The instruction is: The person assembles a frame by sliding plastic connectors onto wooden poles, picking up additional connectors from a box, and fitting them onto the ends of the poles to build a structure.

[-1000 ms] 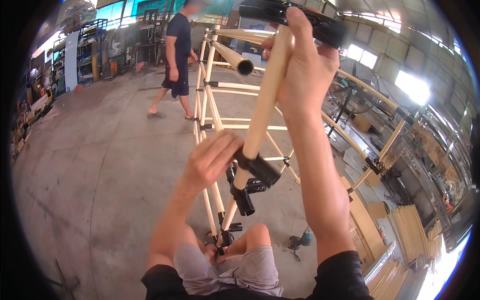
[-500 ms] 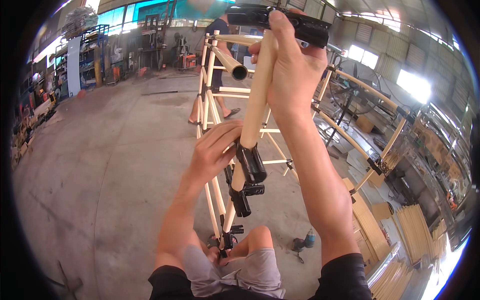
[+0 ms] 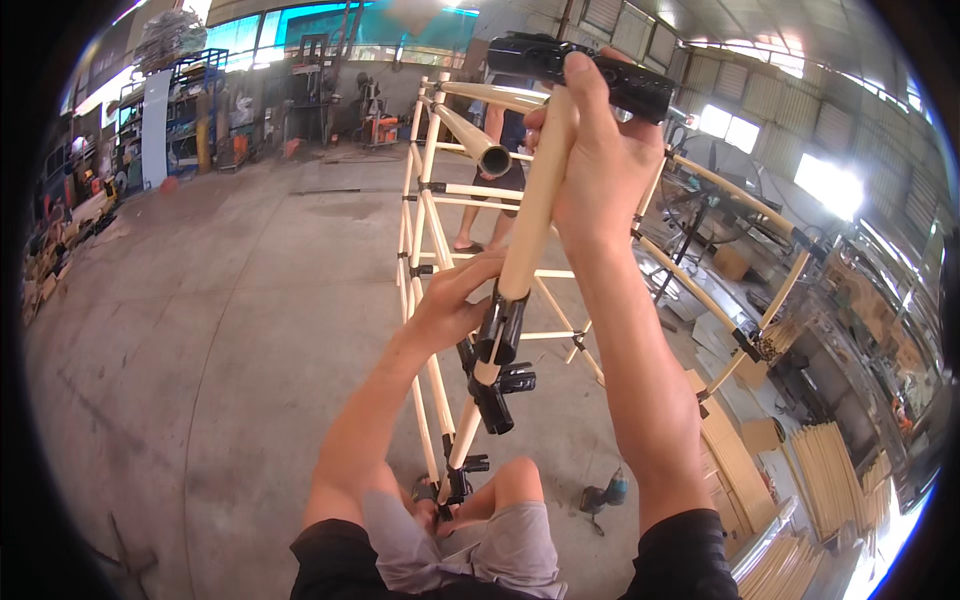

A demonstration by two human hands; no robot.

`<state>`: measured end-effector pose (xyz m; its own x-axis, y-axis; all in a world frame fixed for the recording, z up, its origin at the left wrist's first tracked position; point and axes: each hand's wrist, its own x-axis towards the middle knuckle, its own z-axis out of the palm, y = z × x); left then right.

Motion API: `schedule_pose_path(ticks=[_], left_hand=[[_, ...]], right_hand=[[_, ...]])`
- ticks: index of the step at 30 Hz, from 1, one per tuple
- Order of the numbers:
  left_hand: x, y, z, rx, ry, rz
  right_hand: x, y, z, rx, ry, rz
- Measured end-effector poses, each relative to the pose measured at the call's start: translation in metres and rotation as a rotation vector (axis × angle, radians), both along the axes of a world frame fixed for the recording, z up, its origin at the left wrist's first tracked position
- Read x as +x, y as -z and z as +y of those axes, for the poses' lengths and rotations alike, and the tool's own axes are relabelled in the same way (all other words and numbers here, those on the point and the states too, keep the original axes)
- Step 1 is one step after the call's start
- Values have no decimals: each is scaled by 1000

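At the top of a cream upright pipe (image 3: 537, 200), my right hand (image 3: 610, 165) is wrapped round a black pipe joint (image 3: 635, 88), with the thumb pressed on its near side. Lower down, my left hand (image 3: 450, 305) curls its fingers round the same pipe, beside another black joint (image 3: 503, 330); its fingertips are hidden behind the pipe. More black joints (image 3: 492, 405) sit further down the upright. A cream horizontal pipe (image 3: 465, 132) points its open end toward me, left of my right hand. These pipes belong to a tall frame of cream pipes.
A person (image 3: 490, 190) stands behind the frame. On the floor by my knee is a cordless drill (image 3: 605, 495). Bundles of cream pipes (image 3: 832, 470) and long cartons (image 3: 735, 465) lie at the right. A large fan (image 3: 715, 190) stands beyond; shelves (image 3: 185, 110) line the far left.
My view has shifted slightly, so the frame and both hands appear further right. Both hands keep their grips. The person behind the frame has moved to the right.
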<state>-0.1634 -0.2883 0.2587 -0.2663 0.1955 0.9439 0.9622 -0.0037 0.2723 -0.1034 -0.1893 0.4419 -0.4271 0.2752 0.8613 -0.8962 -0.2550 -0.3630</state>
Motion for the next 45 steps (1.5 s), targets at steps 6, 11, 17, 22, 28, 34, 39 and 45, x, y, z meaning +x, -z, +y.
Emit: schedule_pose_path(ticks=[6,11,17,22,28,34,39,45], left_hand=[[23,-23,-22,-68,-342,328],[31,-40,-31,-205,-436,393],[30,-35,-29,-148,-497,465],[27,-27,-25,-113,-540,432],[40,-48,-34,-253,-560,462],[27,-36,-22,-109,-463,406],[43,-45,-24,-278,-625,480],[62,-53,-29,-443,-841,447]], right_hand=[[-3,4,-1,14,-45,-12],[-3,1,7,67,-28,15],[4,-1,18,191,-9,-44],[-2,-1,17,178,-45,-64],[-2,-1,13,98,-111,-63],[4,-12,31,281,-61,-69],[4,-24,53,451,56,10],[-8,-19,53,507,191,108]])
